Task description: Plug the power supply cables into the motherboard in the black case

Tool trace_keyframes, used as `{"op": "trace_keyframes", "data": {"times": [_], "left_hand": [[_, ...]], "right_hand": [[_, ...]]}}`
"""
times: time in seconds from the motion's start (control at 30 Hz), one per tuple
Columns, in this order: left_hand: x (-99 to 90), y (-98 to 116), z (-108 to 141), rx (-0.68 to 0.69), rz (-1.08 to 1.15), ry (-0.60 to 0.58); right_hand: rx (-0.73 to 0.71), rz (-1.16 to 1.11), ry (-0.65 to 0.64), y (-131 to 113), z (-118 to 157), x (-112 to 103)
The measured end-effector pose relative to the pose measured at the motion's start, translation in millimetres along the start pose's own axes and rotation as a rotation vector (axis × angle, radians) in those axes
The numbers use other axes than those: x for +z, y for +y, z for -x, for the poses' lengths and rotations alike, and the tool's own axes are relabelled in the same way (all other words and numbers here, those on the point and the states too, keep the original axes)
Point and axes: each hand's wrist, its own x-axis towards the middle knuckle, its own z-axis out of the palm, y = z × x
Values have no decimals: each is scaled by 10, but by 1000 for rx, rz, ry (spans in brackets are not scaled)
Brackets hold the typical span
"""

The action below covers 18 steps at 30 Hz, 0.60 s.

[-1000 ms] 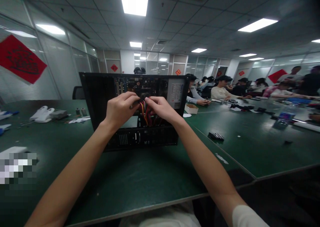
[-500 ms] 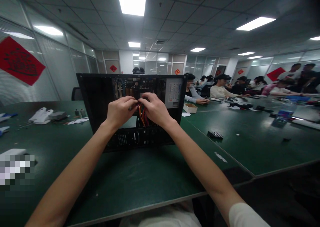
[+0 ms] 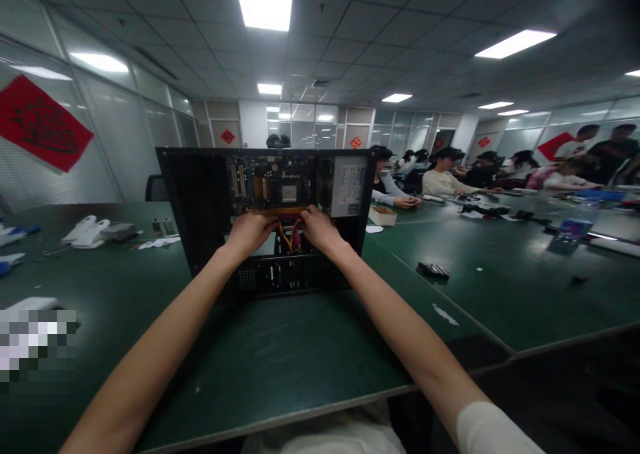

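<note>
An open black computer case point(image 3: 200, 207) stands on the green table with its open side facing me. Inside it, a motherboard point(image 3: 273, 181) shows slots and a square pale processor area. At the upper right of the case sits a power supply point(image 3: 349, 184) with a label. A bundle of yellow, red and purple power cables point(image 3: 293, 237) hangs below the board. My left hand point(image 3: 251, 233) pinches at the left of these cables, fingers bent. On their right side, my right hand point(image 3: 321, 229) has its fingertips closed on them. The cable ends are hidden behind my fingers.
Beyond the case's right side is a small open box point(image 3: 383, 215). A black part point(image 3: 433, 271) and a paper scrap point(image 3: 445, 315) lie on the right. White plastic bags point(image 3: 90, 233) lie at the left. Several people sit along the table's far right.
Both hands have moved down from the middle of the motherboard to its lower edge and slightly apart. The processor area, covered before, now shows.
</note>
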Motion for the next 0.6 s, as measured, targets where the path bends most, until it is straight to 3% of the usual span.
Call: {"op": "trace_keyframes", "data": {"times": [0.17,0.37,0.6], "left_hand": [[51,-43,-149,-11,-32,-133],[206,-88,-299,170,-71,-288],[368,-61,-277,123,-104,-344]], "right_hand": [[5,-75,-24,87,-16,113],[-25,-84,-58,107,-31,163],[-72,-84,-89,87,-24,176]]}}
